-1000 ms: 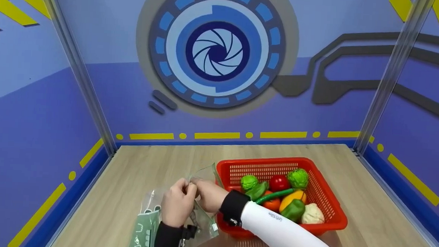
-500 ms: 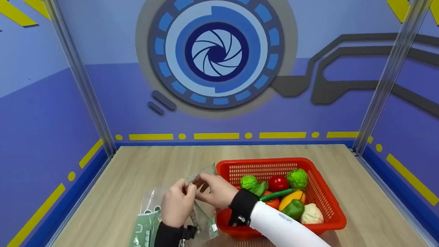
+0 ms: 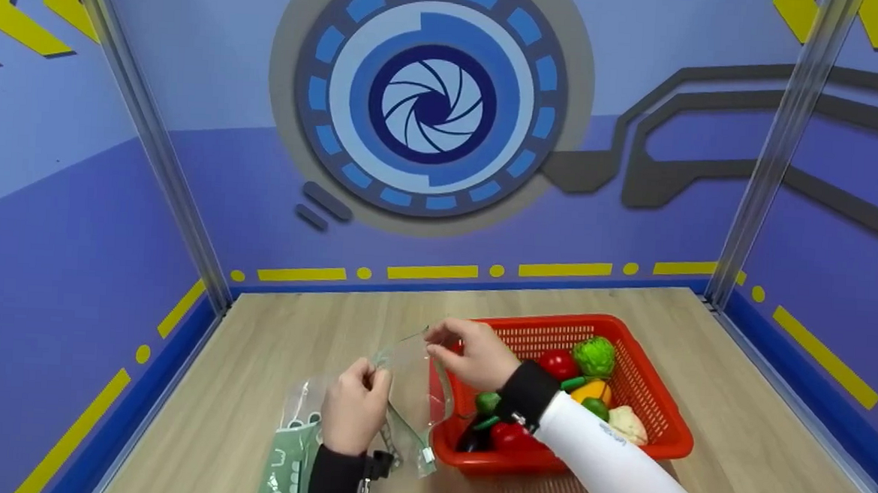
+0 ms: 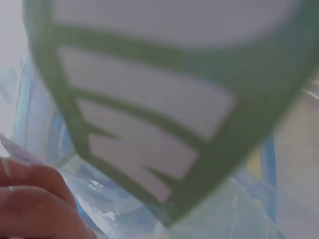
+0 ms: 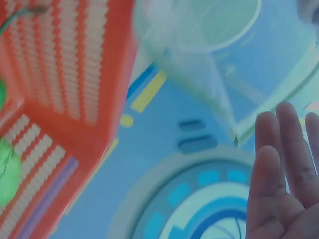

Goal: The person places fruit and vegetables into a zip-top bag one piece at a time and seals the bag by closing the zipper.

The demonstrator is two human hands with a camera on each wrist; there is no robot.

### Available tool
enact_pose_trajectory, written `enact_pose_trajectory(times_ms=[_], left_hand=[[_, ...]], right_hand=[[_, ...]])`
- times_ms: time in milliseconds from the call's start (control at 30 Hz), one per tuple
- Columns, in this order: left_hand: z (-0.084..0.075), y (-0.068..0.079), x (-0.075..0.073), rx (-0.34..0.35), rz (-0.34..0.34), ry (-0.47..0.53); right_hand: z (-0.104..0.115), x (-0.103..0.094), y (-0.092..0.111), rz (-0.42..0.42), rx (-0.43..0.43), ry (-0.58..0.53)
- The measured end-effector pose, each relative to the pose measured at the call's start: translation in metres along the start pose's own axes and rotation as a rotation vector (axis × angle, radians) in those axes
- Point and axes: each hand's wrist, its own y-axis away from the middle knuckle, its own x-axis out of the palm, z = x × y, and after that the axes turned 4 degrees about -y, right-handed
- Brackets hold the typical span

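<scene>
A clear zip bag with green edges and a white slider stands tilted between the hands, its mouth spread apart. My left hand pinches the near side of the bag's rim between thumb and fingers. In the left wrist view, a green print with pale lettering fills much of the picture, beside the finger. At the bag's far corner is my right hand, over the basket's left edge. The right wrist view shows its fingers extended near the bag's corner, gripping nothing visible.
A red plastic basket stands right of the bag. Inside lie toy vegetables, including a green cabbage, a cauliflower and an eggplant. Green-printed clear packaging lies left of my left hand. Printed panels enclose the wooden table.
My right hand has moved right and away from my left hand, its fingers loosening. The bag's mouth has spread wider. My left hand has stayed in place.
</scene>
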Motion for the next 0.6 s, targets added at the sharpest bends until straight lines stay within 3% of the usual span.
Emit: enact_pose_trajectory(times_ms=[167, 600], left_hand=[[-0.001, 0.001, 0.0, 0.004, -0.005, 0.008], [0.0, 0.002, 0.002, 0.004, 0.002, 0.002]], right_hand=[[-0.019, -0.02, 0.007, -0.109, 0.043, 0.029], [-0.097, -0.082, 0.035, -0.317, 0.403, 0.061]])
